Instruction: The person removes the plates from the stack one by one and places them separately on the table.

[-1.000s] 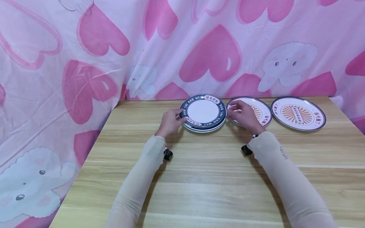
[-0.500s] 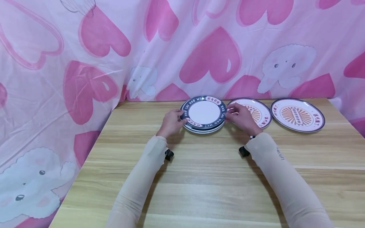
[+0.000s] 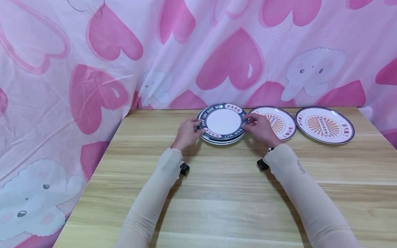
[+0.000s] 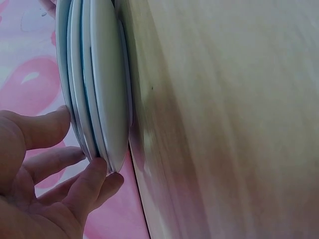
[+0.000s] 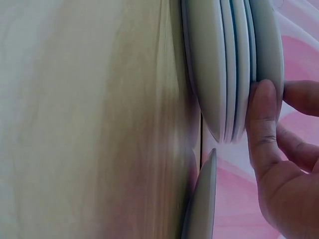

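Plate stack (image 4: 92, 84), gripped at both sides

Location: back of the wood-grain table (image 3: 223, 193); topped by a navy-rimmed plate (image 3: 224, 120) with white centre.
Left hand (image 3: 187, 132): grasping the stack's left edge, thumb at the top rim, fingertips against rims below.
Right hand (image 3: 262, 130): pinching the top plate's right rim.
Alongside, to the right: inner sunburst plate (image 3: 279, 122), partly hidden by that hand; outer sunburst plate (image 3: 325, 125).
Behind: pink heart-print cloth (image 3: 229, 62).

One plate stack (image 3: 223, 121), two sunburst plates (image 3: 325, 125), one table (image 3: 217, 206)
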The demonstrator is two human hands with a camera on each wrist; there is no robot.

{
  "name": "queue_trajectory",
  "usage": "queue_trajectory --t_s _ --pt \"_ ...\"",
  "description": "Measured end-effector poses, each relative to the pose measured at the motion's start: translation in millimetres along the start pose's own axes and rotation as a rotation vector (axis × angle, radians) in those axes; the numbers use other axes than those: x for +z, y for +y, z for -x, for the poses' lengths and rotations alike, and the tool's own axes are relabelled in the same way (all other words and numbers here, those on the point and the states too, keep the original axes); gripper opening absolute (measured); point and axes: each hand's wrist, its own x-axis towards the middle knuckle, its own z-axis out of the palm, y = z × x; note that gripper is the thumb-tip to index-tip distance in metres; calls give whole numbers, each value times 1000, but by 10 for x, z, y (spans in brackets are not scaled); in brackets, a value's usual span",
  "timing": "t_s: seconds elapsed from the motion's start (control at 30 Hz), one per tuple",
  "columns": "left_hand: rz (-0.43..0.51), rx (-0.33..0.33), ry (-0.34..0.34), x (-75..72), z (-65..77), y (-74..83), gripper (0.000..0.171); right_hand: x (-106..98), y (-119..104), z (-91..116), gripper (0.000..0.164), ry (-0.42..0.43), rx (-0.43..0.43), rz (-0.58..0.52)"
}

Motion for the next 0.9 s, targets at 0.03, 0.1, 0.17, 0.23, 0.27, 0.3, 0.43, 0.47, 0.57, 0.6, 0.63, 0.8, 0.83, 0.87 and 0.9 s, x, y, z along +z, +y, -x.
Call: queue_trajectory --t_s 0.03,0.1,0.17,0.23,0.27,0.3,0.43,0.47,0.57,0.6,0.63,0.8,0.83,0.87,0.9 --pt "-3 1 2 -1 2 5 55 2 -3 -1 41 3 2 3" --pt "-11 3 3 -4 5 14 54 5 -6 -4 43 6 8 3" --pt "-19 1 5 -3 10 19 55 7 -9 -4 45 6 17 4" --pt "-25 0 5 -2 14 21 56 9 -7 -4 46 9 23 3" --pt "-25 -1 6 -3 16 22 57 10 -10 -2 46 12 25 2" --pt "-27 -1 6 -1 17 22 57 10 -15 -1 46 15 28 1" --pt "-35 5 6 4 16 18 58 8 -34 5 45 20 37 -9" --pt "-39 7 8 6 15 13 57 5 -39 6 45 20 41 -14" --pt "-42 12 12 9 20 3 55 -9 -45 4 46 25 52 -31" --pt "-43 13 14 10 21 -1 55 -12 -43 2 46 30 53 -33" --pt "-43 12 18 13 22 -1 55 -19 -43 6 46 38 50 -32" --pt "-35 -1 24 21 24 2 55 -43 -27 20 46 61 34 -34" --pt "-34 -3 26 21 24 4 55 -46 -29 25 47 61 36 -40" --pt "-33 -4 25 22 25 7 55 -49 -30 29 47 59 42 -50" --pt "-32 -4 25 23 25 9 55 -54 -32 35 47 58 48 -58"
